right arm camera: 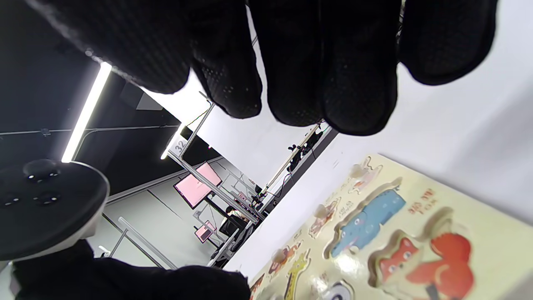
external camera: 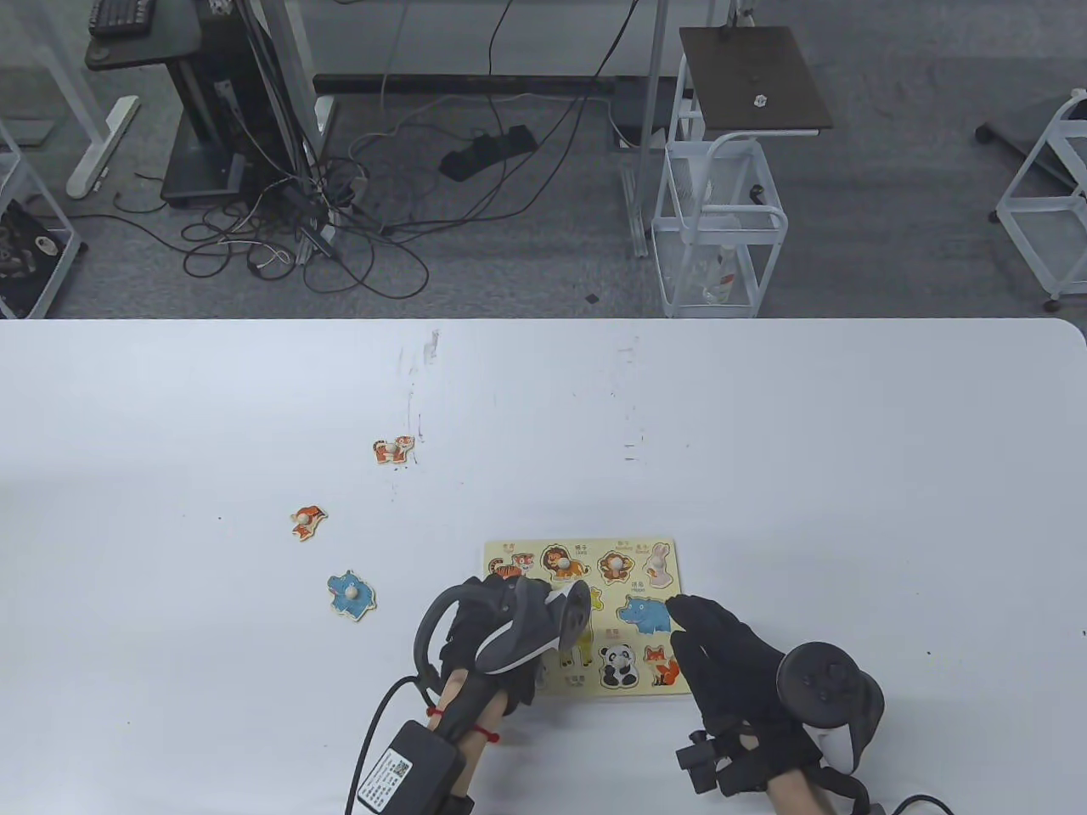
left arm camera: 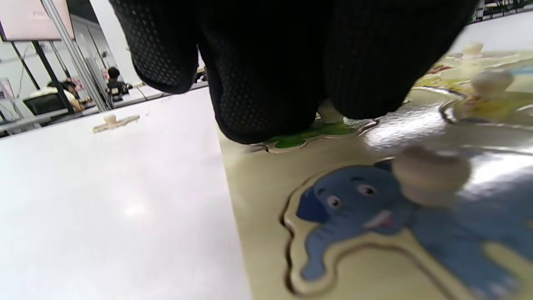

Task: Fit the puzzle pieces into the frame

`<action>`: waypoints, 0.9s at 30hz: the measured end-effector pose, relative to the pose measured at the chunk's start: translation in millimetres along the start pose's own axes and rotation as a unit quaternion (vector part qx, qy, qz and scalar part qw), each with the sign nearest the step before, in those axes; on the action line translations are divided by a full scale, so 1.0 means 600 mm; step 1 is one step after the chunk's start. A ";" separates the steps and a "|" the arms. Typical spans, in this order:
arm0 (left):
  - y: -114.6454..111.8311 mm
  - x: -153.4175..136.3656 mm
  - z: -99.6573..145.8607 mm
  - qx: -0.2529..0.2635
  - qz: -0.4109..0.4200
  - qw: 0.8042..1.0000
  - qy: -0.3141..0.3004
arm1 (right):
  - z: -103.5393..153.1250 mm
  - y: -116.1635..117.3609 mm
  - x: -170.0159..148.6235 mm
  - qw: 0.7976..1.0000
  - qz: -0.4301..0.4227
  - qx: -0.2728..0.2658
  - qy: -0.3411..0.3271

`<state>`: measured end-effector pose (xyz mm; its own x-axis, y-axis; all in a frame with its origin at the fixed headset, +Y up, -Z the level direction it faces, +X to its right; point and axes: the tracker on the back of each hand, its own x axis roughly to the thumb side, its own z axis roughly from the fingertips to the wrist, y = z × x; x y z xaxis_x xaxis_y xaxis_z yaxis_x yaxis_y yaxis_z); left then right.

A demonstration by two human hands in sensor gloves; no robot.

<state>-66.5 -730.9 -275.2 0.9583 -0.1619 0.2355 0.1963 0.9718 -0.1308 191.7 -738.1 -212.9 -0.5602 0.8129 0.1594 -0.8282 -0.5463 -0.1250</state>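
The yellow puzzle frame (external camera: 671, 548) lies at the table's near middle. My left hand (external camera: 509, 598) is over its left part. In the left wrist view its fingertips (left arm camera: 266, 116) pinch the white knob of a green piece (left arm camera: 300, 139) that lies low on the frame. A blue elephant piece (left arm camera: 354, 204) with a knob sits in the frame just in front of it. My right hand (external camera: 705, 637) is open and holds nothing. Its fingers (right arm camera: 329, 104) hover at the frame's right edge by the blue hippo picture (external camera: 643, 614) and the fox picture (right arm camera: 433, 258).
Three loose pieces lie on the white table (external camera: 849, 424) left of the frame: a tiger (external camera: 393, 449), a fox (external camera: 308, 520) and a blue hippo (external camera: 351, 593). Lion (external camera: 565, 561), monkey (external camera: 613, 565), rabbit (external camera: 658, 564) and panda (external camera: 617, 664) sit in the frame.
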 end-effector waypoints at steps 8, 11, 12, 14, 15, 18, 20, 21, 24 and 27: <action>0.019 -0.028 0.027 0.034 0.073 0.997 0.010 | 0.001 0.000 -0.002 1.000 -0.020 0.007 0.012; 0.032 -0.026 0.038 0.057 0.094 0.994 0.005 | -0.002 0.002 -0.007 1.000 -0.014 0.015 0.017; 0.037 -0.025 0.041 0.065 0.100 0.993 0.001 | -0.002 0.002 -0.008 1.000 -0.015 0.016 0.018; 0.053 -0.026 0.049 0.079 0.119 0.990 -0.005 | -0.004 -0.001 -0.009 0.999 -0.019 0.016 0.021; 0.061 -0.029 0.052 0.084 0.131 0.988 -0.006 | -0.004 -0.002 -0.009 0.999 -0.023 0.013 0.022; 0.090 -0.044 0.065 0.114 0.181 0.977 -0.009 | -0.006 -0.008 -0.011 0.999 -0.027 0.006 0.019; 0.112 -0.060 0.071 0.136 0.196 0.971 -0.002 | -0.007 -0.013 -0.013 0.999 -0.030 -0.006 0.018; 0.122 -0.067 0.072 0.142 0.190 0.971 0.001 | -0.007 -0.015 -0.014 0.999 -0.030 -0.011 0.018; 0.150 -0.093 0.071 0.152 0.157 0.976 0.014 | -0.008 -0.020 -0.017 0.999 -0.031 -0.020 0.021; 0.171 -0.124 0.066 0.174 0.129 0.976 0.030 | -0.009 -0.021 -0.018 0.999 -0.032 -0.021 0.025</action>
<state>-125.9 -612.4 -268.0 0.9790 0.0955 0.1800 -0.1248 0.9793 0.1592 208.3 -739.1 -218.7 -0.5036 0.8557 0.1188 -0.8605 -0.4847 -0.1566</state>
